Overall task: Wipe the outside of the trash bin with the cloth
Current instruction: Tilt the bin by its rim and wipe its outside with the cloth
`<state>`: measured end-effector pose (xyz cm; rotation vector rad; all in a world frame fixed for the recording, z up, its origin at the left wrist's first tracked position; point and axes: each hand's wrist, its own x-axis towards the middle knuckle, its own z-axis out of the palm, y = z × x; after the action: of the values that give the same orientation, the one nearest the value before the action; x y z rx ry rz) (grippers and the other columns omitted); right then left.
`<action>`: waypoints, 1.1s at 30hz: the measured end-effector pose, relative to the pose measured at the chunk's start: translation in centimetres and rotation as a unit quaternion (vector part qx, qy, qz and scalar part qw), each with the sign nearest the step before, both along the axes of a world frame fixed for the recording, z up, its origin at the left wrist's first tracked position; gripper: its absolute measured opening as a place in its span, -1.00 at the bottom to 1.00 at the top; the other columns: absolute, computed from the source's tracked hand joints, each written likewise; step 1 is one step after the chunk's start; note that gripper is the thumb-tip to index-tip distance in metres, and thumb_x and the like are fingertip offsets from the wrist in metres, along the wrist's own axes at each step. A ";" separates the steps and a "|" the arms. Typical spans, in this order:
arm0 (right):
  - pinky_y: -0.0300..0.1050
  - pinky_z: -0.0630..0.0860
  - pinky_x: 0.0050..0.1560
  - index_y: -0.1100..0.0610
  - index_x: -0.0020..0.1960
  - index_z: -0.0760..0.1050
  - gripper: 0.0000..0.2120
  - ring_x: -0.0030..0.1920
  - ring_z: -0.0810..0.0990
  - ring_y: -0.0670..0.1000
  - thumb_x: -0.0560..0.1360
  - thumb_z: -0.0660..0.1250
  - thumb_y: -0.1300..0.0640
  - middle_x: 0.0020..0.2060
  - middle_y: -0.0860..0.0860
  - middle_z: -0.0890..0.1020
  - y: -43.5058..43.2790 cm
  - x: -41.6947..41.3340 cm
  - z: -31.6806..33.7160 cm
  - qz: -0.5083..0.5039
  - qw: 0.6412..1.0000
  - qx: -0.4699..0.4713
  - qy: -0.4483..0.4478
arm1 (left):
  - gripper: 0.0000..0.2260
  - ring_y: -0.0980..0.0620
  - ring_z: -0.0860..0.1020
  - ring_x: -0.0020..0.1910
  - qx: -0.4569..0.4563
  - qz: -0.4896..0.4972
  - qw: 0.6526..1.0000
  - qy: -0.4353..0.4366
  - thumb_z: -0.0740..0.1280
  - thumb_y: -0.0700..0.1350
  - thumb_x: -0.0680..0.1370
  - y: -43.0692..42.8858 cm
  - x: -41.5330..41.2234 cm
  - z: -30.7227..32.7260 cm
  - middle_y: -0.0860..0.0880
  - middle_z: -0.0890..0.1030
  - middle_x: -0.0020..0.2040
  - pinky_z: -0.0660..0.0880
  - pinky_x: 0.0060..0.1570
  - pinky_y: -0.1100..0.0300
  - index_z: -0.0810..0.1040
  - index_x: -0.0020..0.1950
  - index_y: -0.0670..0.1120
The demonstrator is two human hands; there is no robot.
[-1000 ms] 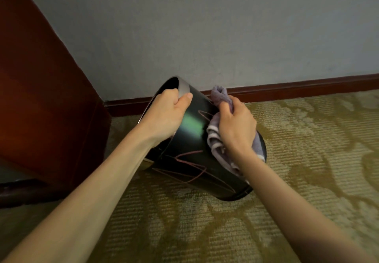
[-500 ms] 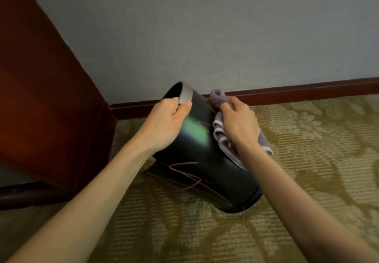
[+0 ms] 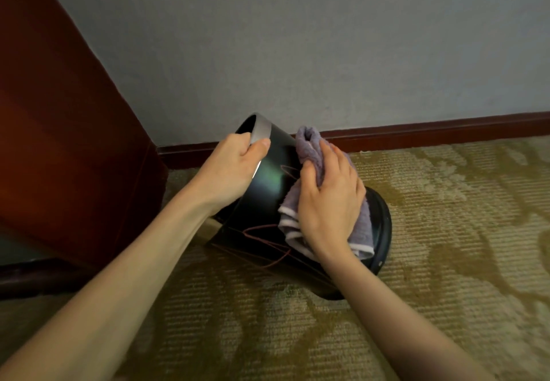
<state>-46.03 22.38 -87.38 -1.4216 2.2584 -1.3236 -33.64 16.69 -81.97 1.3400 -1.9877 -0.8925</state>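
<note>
A glossy black trash bin (image 3: 268,184) with thin reddish line patterns and a silver rim band lies tilted on the carpet, its mouth toward the upper left. My left hand (image 3: 235,169) grips the silver rim. My right hand (image 3: 330,199) presses a folded lilac cloth (image 3: 309,148) with white edging flat against the bin's upper side. The cloth spills out above my fingers and below my palm. The bin's base points to the right, resting on the floor.
A dark red wooden cabinet (image 3: 59,130) stands close on the left. A grey wall (image 3: 297,47) with a dark red skirting board (image 3: 431,130) runs right behind the bin. Patterned olive carpet (image 3: 446,232) covers the floor to the right and front.
My right hand has slid the cloth across the bin's side and now lies flatter and wider on it. The bin has rocked slightly; my left hand keeps its hold on the rim.
</note>
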 end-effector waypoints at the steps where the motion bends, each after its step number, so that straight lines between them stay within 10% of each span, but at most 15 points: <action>1: -0.02 0.10 0.43 0.01 0.40 0.35 -0.58 0.40 0.31 0.00 0.55 0.13 -0.01 0.37 -0.05 0.44 -0.4 -0.2 0.2 0.009 1.000 0.009 0.001 | -0.67 0.02 0.33 -0.36 0.003 -0.001 1.000 0.004 0.16 -0.06 0.64 0.1 0.2 0.0 -0.10 0.34 -0.34 0.24 -0.30 0.08 0.38 -0.24 -0.23; 14: 0.05 0.50 0.11 0.08 -0.36 0.57 -0.71 0.05 0.59 0.21 0.39 0.31 -0.11 -0.03 0.16 0.66 -9.8 -3.7 2.9 0.141 0.953 0.227 -0.146 | -0.47 -0.34 0.55 -0.09 0.005 -0.029 0.999 0.032 0.10 0.09 0.56 1.4 1.3 -0.2 -0.42 0.55 -0.08 0.43 -0.03 -0.29 0.43 -0.02 -0.44; 22: 0.00 0.39 -0.02 -0.03 0.07 0.57 -0.69 0.02 0.54 0.24 0.46 0.16 -0.10 0.06 0.14 0.63 -7.7 -3.4 2.6 0.100 0.978 0.171 -0.057 | -0.58 -0.20 0.51 -0.28 -0.025 -0.009 1.000 -0.006 0.14 -0.02 0.64 0.8 0.7 -0.1 -0.34 0.51 -0.26 0.45 -0.14 -0.18 0.41 -0.18 -0.36; 33: -0.07 0.15 0.36 0.06 0.40 0.38 -0.54 0.40 0.34 0.06 0.53 0.13 -0.02 0.39 0.04 0.43 0.3 2.4 0.6 0.012 0.995 -0.051 0.080 | -0.59 -0.01 0.40 -0.33 -0.022 0.025 0.999 -0.031 0.14 -0.03 0.65 -1.1 -0.9 0.0 -0.14 0.46 -0.32 0.30 -0.27 0.03 0.48 -0.17 -0.35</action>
<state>-43.59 22.63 -86.81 -1.6380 2.2916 -1.3815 -34.50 15.59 -81.94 1.4022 -1.9986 -0.7894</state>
